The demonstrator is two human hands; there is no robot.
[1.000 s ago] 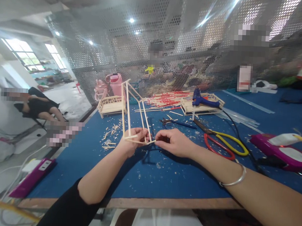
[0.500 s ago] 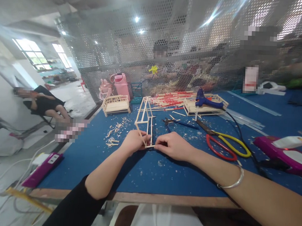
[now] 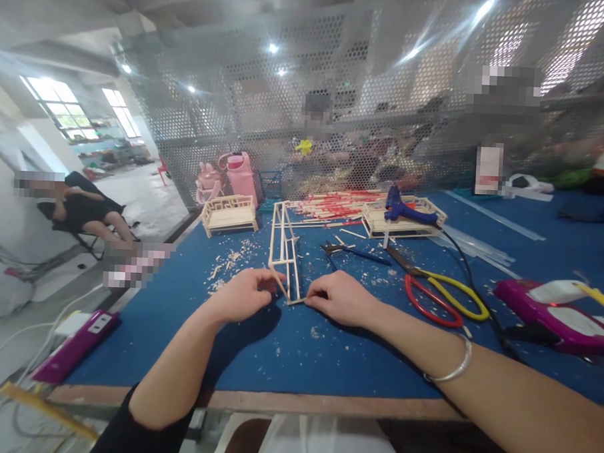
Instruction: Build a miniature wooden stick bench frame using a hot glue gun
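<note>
Btwn hands (image 3: pixel 291 296), stick frame (image 3: pixel 283 252) runs away.

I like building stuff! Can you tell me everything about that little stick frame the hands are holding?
The stick frame is an open skeleton of thin pale wooden sticks, joined into long rectangles with short crosspieces. It stands on the blue table, stretching away from the person. The left hand and right hand pinch its near end with their fingers.

Stick frame (image 3: pixel 283 252): was held up high and tilted, now stands low on the worktop (image 3: pixel 327 348).
Left hand (image 3: pixel 243 294): slides back to the frame's near corner.
</note>
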